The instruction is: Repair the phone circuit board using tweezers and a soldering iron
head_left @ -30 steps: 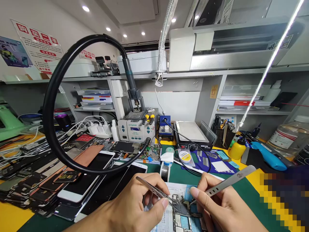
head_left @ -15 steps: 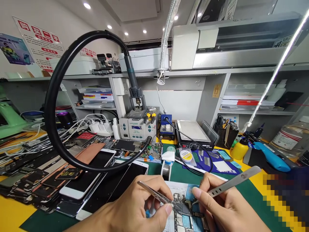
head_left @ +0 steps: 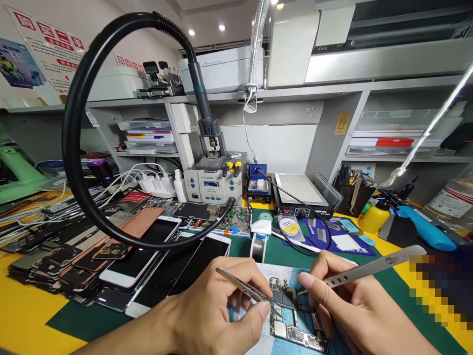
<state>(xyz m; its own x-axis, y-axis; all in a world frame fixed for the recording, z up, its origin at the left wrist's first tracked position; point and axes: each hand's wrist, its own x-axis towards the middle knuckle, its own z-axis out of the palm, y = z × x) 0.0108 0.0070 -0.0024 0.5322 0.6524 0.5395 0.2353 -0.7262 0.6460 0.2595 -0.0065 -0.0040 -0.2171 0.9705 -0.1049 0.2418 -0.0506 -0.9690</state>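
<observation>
Between my hands a phone circuit board (head_left: pixel 291 331) lies on a white and blue printed sheet (head_left: pixel 266 270). My left hand (head_left: pixel 221 305) is closed on dark metal tweezers (head_left: pixel 248 290), whose tips reach over the left side of the board. In my right hand (head_left: pixel 343 296) I grip silver tweezers (head_left: pixel 373 268), slanting up to the right. Their tips are at the board's upper right, partly behind my fingers. A blue bit shows under my left fingers; I cannot make out what it is.
A stack of phone screens (head_left: pixel 125 266) lies on the left. Behind stand a solder spool (head_left: pixel 258 246), a hot-air station (head_left: pixel 212 185) with a looping black hose (head_left: pixel 72 133), and a heating plate (head_left: pixel 301 192). A yellow bottle (head_left: pixel 375 217) stands on the right.
The camera view has tilted down and shifted slightly, so the bench sits differently and more of the board shows. Both hands keep their tweezers over the board.
</observation>
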